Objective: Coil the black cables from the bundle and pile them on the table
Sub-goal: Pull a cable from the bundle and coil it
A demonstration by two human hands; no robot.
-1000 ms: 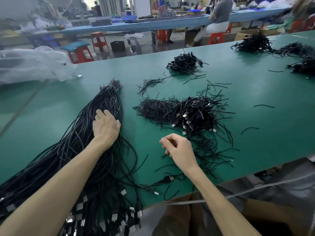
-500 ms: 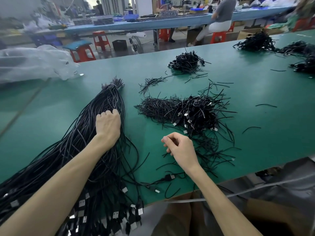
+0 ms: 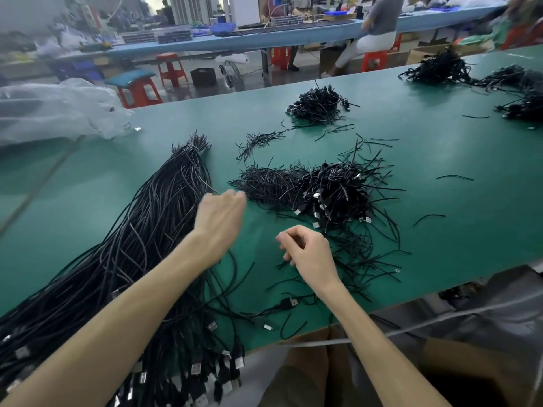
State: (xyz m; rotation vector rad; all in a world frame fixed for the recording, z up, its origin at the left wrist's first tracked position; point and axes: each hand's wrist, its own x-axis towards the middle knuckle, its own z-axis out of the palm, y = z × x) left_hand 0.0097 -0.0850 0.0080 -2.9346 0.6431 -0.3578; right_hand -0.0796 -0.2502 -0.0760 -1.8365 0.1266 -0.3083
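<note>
A long bundle of black cables (image 3: 147,230) lies on the left of the green table (image 3: 440,160), its USB plugs hanging over the near edge. My left hand (image 3: 219,218) is blurred, just right of the bundle, fingers curled, and seems to pinch a single thin cable strand (image 3: 205,183) leading back into the bundle. My right hand (image 3: 308,251) rests on the table with curled fingers and thumb against forefinger; nothing shows between them. A pile of coiled cables (image 3: 332,195) sits just beyond both hands.
Short black ties (image 3: 264,183) lie heaped left of the coiled pile, with loose strands scattered near my right hand. More cable piles (image 3: 317,105) sit farther back and at the far right (image 3: 440,69). A clear plastic bag (image 3: 55,110) lies at the left.
My left hand curled its fingers into the bundle, then lifted off it and moved right toward the table's middle. My right hand has barely moved.
</note>
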